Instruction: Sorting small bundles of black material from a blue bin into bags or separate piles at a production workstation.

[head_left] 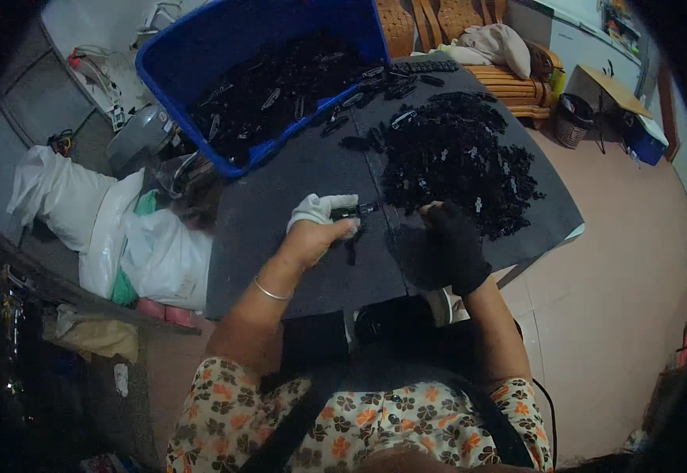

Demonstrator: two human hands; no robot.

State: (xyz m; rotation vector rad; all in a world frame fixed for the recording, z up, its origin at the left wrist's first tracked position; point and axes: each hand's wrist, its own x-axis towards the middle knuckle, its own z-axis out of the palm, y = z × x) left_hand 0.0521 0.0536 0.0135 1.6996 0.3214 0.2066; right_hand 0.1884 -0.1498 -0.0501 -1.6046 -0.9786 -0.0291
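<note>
My left hand (pixel 317 221), in a white glove with the thumb bare, is closed on a small dark plastic part (pixel 347 212) with a thin end pointing right. It is just above the dark grey table (pixel 300 272). To its right my right hand (pixel 455 243), in a black glove with bare fingertips, has its fingers bent together at the near left edge of a heap of small black plastic parts (pixel 470 158). Whatever is between those fingertips is too small to make out. Another slim black piece (pixel 350 252) appears just below my left hand.
A blue bin (pixel 201 146) full of black parts leans over the table's far left. White sacks (pixel 162 256) stand left of the table. A woven wooden bench (pixel 509 91) with a pale cloth is behind it; a dark waste basket (pixel 573 121) stands on the floor at right.
</note>
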